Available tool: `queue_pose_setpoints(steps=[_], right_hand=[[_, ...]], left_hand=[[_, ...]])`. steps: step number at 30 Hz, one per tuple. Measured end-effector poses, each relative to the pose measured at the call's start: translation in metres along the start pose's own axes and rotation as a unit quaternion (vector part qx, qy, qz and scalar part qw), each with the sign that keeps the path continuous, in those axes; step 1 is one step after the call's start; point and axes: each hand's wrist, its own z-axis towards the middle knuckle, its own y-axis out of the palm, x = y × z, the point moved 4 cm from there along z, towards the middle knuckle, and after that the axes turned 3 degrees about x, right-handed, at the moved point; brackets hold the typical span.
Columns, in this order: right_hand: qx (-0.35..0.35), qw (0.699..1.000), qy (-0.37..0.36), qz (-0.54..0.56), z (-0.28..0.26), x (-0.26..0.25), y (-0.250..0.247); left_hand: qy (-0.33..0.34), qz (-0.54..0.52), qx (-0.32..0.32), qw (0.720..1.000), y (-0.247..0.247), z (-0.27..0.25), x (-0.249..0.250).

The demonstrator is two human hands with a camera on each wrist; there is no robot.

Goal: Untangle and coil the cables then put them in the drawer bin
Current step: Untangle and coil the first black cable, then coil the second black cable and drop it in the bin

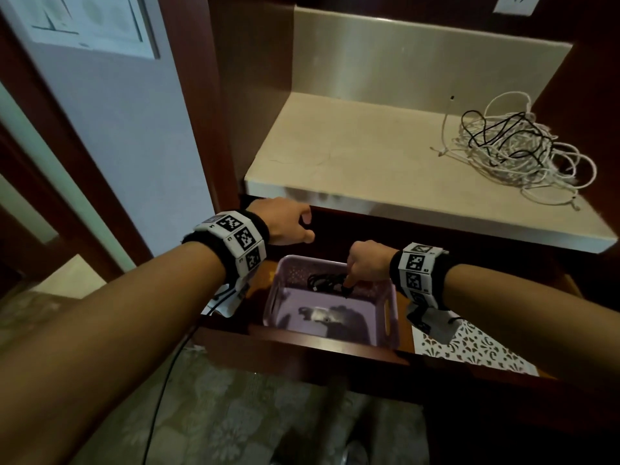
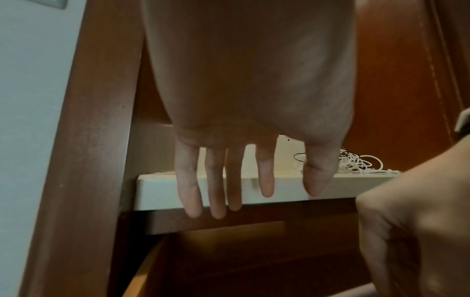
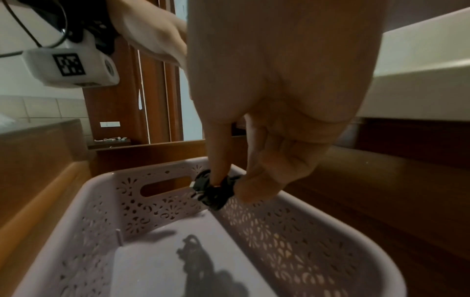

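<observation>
Left hand (image 1: 285, 223): hovers just below the front edge of the pale surface (image 1: 352, 156), over the far left corner of the open drawer (image 1: 302, 350); the left wrist view shows its fingers (image 2: 189, 188) hanging straight and relaxed, gripping nothing.
Drawer bin (image 1: 389, 317): a lilac plastic basket with perforated walls and slot handles, sitting inside the drawer between the two forearms.
Coiled black cable (image 1: 327, 281): a small tight bundle held over the far end of the bin, above its floor; its shadow falls on the bin's bottom.
Right hand (image 1: 367, 263): thumb and fingers pinched on the black coil, as the right wrist view shows.
Tangled cables (image 1: 516, 149): a loose heap of white cord with a black cable woven through it, lying on the surface's right side, well apart from the bin.
</observation>
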Motion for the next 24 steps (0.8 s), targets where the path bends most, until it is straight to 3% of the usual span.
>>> queue_pose_setpoints(steps=[11,16,24], right_hand=[[0.014,1.0,0.01,0.012,0.01,0.003,-0.002],[0.087,0.995,-0.003,0.042,0.0,0.012,-0.019],[0.222,0.973,-0.011,0.059,-0.025,0.026,-0.061]], left_hand=[[-0.005,0.002,-0.01,1.0,0.001,0.011,-0.003],[0.0,-0.008,0.016,1.0,0.001,0.017,0.003],[0.018,-0.038,0.113,0.993,-0.017,0.023,0.016]])
